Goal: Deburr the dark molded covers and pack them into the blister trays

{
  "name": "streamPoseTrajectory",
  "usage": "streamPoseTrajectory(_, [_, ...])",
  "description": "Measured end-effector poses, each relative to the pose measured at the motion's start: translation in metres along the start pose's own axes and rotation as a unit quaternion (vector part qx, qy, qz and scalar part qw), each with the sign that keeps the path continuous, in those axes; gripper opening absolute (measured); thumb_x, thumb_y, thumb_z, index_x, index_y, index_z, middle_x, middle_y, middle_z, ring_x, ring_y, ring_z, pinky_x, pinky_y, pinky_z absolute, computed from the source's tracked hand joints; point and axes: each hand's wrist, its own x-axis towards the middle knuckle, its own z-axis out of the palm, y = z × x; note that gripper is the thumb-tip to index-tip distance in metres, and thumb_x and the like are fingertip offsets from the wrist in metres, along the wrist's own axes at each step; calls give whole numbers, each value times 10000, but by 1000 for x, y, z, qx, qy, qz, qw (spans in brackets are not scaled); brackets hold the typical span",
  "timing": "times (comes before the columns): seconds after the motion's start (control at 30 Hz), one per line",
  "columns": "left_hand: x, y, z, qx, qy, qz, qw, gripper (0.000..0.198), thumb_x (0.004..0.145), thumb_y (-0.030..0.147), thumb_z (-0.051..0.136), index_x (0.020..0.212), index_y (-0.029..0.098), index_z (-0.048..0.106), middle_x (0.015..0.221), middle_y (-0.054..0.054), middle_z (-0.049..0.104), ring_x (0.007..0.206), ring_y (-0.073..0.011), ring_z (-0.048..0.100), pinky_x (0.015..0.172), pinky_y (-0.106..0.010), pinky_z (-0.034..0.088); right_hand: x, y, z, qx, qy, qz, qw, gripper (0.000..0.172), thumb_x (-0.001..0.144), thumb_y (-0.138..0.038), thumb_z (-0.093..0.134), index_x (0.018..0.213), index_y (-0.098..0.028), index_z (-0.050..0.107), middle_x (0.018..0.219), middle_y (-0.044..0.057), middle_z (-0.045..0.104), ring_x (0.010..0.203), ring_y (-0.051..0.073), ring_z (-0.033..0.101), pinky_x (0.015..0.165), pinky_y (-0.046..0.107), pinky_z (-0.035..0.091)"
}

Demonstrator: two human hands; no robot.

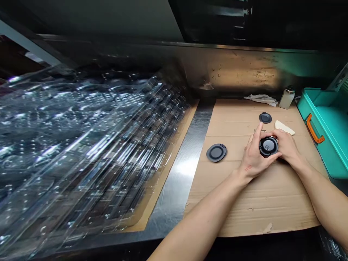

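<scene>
Between both hands, above the cardboard sheet (239, 203), is a round black part (268, 146) with a raised centre and small holes around its rim. My left hand (254, 156) grips it from the left, thumb along the near edge. From the right, my right hand (288, 145) closes around it; some of those fingers are hidden behind the part. To the left of my hands a flat dark round disc with a small tab (216, 152) lies on the cardboard. A similar disc (265, 117) rests just beyond my hands, with a cream half-round pad (284, 127) by my right hand.
Stacked clear plastic trays (108, 145) fill the left side, blurred. A steel strip (187, 163) runs beside the cardboard. At the back lie a white glove (261, 99) and a small dark-capped bottle (287, 98). A teal bin (326, 145) with an orange handle (314, 128) stands right.
</scene>
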Motion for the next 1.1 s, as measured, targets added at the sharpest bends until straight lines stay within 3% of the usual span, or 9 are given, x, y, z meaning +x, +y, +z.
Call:
streamPoseTrajectory(0.17, [0,10,6,-118,75,-75,987,826,520,32,944,1283,205,678,1180,-125,737,1361,-320,558,1246,-414,327,0,0,0,2,2,-4,1000,205,793,-250,611,963,-221,720,928,62,710,821,218,609,671,300,379])
streamPoseTrajectory(0.3, [-1,9,5,-94,68,-63,991,796,537,25,936,1267,232,693,1199,-104,733,1371,-319,542,1249,-434,324,0,1,2,-5,5,-1,1000,181,804,-249,596,942,-222,711,927,59,707,826,217,602,666,304,366])
streamPoseTrajectory(0.43, [0,2,5,-104,68,-51,991,795,553,45,949,1281,231,690,1216,-80,727,1343,-266,566,1226,-338,341,0,0,2,-4,6,-2,1000,153,846,-294,600,935,-222,702,932,57,707,823,211,599,683,302,378])
streamPoseTrajectory(0.5, [4,-3,4,-136,91,-70,984,794,619,93,939,1345,228,648,1219,-74,726,1270,-236,620,1166,-314,405,-1,-2,2,-5,8,1,1000,159,882,-328,591,931,-220,698,936,61,709,831,212,611,694,303,391])
streamPoseTrajectory(0.57, [11,-5,1,-206,109,-145,962,626,814,233,838,1392,209,599,1182,-94,738,1126,-221,698,1015,-316,516,-1,-4,2,-8,16,6,1000,181,916,-349,568,907,-219,694,930,65,709,839,212,626,707,306,403])
streamPoseTrajectory(0.63, [19,-6,-5,-288,93,-248,920,426,1009,375,590,1383,170,582,1138,-140,751,979,-225,747,813,-304,570,-1,-5,3,-8,23,9,1000,189,929,-339,551,879,-219,687,926,64,711,842,209,635,716,307,412])
streamPoseTrajectory(0.73, [27,-1,-14,-369,64,-338,863,461,1090,417,323,1306,124,606,1161,-209,746,929,-244,770,668,-270,565,-1,-6,3,-11,24,12,1000,158,912,-322,571,889,-224,693,952,60,723,861,214,640,696,303,406])
streamPoseTrajectory(0.93, [29,5,-17,-424,79,-366,825,488,1085,423,287,1156,94,641,1208,-261,722,1072,-283,751,736,-277,611,-1,-5,2,-15,18,6,1000,148,877,-295,611,948,-229,723,992,64,736,876,225,638,674,303,390])
streamPoseTrajectory(1.1, [29,6,-18,-445,91,-361,815,420,1068,335,324,1104,75,653,1171,-246,726,1136,-290,726,782,-292,637,-1,-4,3,-13,20,2,1000,180,902,-328,602,966,-226,735,966,67,729,858,226,638,686,316,396])
